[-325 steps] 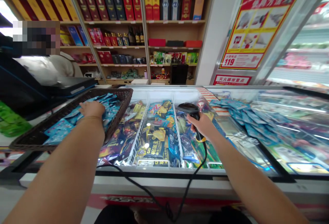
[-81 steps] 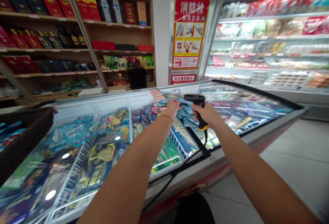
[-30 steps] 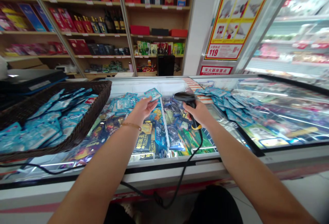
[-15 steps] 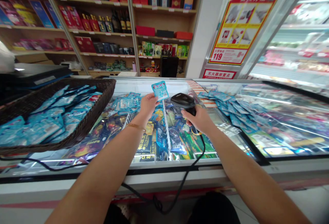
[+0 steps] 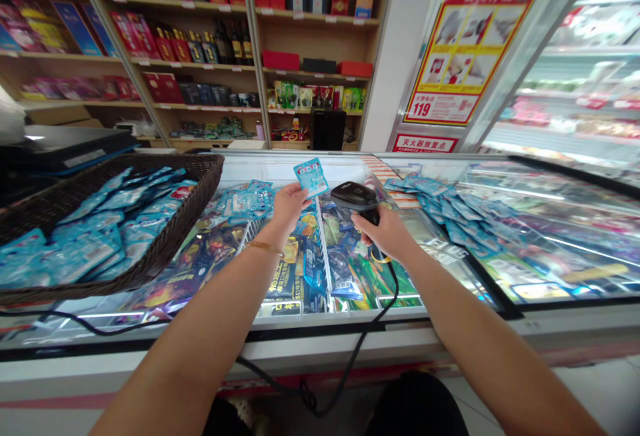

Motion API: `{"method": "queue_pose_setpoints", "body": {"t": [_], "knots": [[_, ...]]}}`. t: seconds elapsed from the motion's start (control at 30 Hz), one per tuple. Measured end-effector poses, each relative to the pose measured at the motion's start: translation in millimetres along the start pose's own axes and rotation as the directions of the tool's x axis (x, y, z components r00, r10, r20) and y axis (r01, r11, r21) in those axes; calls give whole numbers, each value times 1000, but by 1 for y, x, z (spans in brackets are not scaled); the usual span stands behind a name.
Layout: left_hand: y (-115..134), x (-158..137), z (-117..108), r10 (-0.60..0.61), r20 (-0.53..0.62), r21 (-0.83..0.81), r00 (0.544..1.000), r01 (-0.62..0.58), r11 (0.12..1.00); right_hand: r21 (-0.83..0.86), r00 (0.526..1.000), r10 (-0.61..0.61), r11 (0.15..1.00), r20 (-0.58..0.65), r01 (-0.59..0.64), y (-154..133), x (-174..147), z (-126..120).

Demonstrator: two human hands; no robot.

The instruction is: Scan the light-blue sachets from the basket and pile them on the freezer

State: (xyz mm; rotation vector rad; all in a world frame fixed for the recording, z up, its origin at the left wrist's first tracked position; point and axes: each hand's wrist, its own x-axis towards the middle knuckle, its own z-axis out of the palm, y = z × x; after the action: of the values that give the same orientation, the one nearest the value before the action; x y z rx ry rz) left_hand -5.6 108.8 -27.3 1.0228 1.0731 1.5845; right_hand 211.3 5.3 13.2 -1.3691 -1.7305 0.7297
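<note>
Vs 10.8 s ago: left hand [image 5: 290, 203] out of the basket [image 5: 200, 189] at left, now mid-frame with a blue packet [image 5: 312, 177] in its fingers. Loose blue packets [image 5: 245, 203] have appeared in the freezer [image 5: 400, 346], left of centre. Person at upper left gone, shelves [image 5: 60, 55] visible there. Vs 2.7 s ago: both hands off the packet pile [image 5: 450, 206] at right, view swung back left. Vs 1.0 s ago: blue packet tipped up from nearly flat, scanner [image 5: 356, 195] turned in right hand [image 5: 385, 229], head now just beside it.
</note>
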Motion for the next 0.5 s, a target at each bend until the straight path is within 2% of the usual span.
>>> {"method": "queue_pose_setpoints", "body": {"t": [0.27,0.5], "knots": [[6,-5,2,-5,-4,2,1000,5,1000,-9,1000,7,1000,-4,-7,1,0,-2],[7,-15,13,-70,-49,-3,996,70,998,141,994,108,984,17,-109,7,5,-8]]}}
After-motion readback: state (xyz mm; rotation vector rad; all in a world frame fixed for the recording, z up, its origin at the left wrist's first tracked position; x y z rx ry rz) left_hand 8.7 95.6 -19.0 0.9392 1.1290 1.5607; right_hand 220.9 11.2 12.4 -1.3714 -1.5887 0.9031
